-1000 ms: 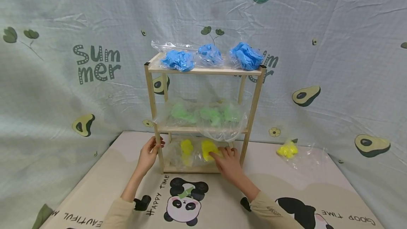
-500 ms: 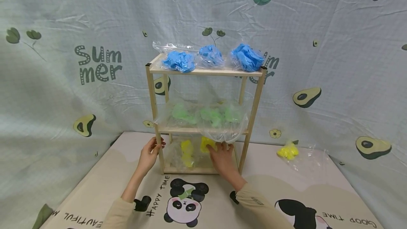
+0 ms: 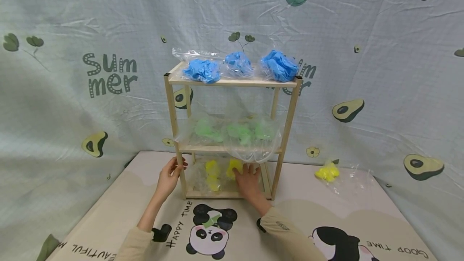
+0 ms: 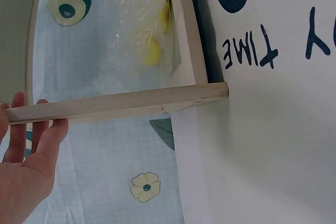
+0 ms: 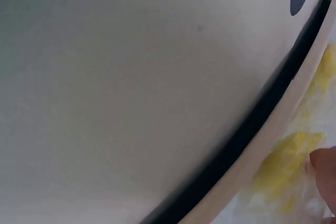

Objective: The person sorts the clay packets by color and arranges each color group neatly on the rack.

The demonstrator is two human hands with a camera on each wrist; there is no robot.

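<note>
A three-tier wooden shelf rack [image 3: 232, 82] stands on the table. At its left front post [image 3: 170, 110] my left hand [image 3: 169, 177] holds on, the thumb on one side and fingers on the other; the left wrist view shows this hand [image 4: 32, 156] at the post. On the bottom shelf lies a clear bag with yellow contents [image 3: 212, 175]. Just right of it is a second yellow bag [image 3: 233, 167], touched by my right hand [image 3: 248, 180], whose fingers are spread. In the right wrist view the thumb [image 5: 325, 174] presses this bag's plastic [image 5: 286, 163].
Bags with blue contents [image 3: 239, 64] line the top shelf. On the middle shelf, bags with green contents [image 3: 239, 132] hang over the front edge. Another yellow bag [image 3: 327, 172] lies on the table [image 3: 301, 196] to the right. A printed curtain hangs behind.
My right hand has moved left along the bottom shelf, and the right-hand yellow bag has shifted slightly left and back. My left hand stays at the post.
</note>
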